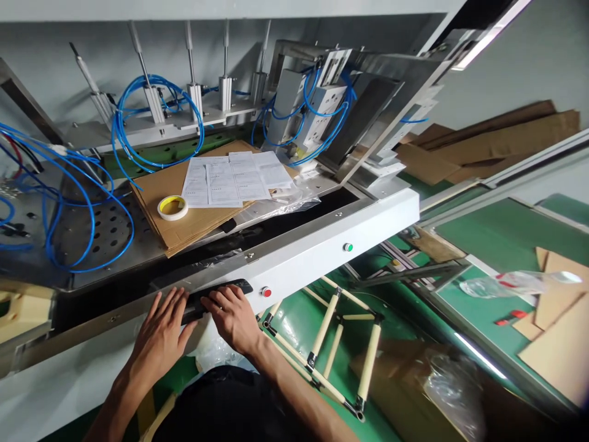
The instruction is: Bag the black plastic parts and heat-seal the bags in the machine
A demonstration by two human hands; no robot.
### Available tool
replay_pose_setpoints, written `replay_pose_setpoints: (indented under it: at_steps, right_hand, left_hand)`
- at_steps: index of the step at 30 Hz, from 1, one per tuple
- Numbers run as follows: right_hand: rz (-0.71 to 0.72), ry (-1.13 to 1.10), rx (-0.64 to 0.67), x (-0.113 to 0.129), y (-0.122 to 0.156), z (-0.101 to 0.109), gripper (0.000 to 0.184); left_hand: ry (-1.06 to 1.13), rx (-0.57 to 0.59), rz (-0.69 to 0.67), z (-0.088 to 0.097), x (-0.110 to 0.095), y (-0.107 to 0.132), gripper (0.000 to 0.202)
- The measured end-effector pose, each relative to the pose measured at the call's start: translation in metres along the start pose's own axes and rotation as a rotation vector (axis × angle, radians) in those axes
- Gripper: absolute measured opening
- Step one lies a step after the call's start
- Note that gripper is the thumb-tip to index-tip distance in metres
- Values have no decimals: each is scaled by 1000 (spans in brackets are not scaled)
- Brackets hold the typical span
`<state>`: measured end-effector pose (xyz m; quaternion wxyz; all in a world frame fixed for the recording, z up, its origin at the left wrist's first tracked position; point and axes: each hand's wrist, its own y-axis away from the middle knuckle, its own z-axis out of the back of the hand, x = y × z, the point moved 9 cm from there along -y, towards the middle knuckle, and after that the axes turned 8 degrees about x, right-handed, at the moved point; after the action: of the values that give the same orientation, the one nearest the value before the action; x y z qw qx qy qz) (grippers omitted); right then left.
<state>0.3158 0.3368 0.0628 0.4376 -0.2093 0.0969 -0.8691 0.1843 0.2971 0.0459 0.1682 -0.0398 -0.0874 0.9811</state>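
Left hand (159, 337) and right hand (232, 319), 2 grips closed on a black plastic strip (216, 301) lying along the edge of a white steel machine frame (322, 261). Beyond the strip: a cardboard sheet (156, 187) bearing printed papers (234, 181) and a yellow-cored tape roll (172, 207), beside blue pneumatic tubing (113, 123).
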Motion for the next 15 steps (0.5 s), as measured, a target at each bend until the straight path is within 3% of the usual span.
replay_pose_setpoints:
  at_steps: [5,9,11,15]
  right_hand:
    - [-29,-51,139,-7,-15,-2,46]
    - [-107,-84,191,-12,-25,0,39]
    - [-129,-84,204,-14,-31,-1,33]
    - [-183,-31,252,-22,-49,-7,26]
  left_hand:
    - [52,-57,39,21,6,-6,58]
    - [41,-187,28,40,6,-6,29]
    - [43,-188,20,42,7,-7,19]
    - [85,-136,27,34,15,-13,20]
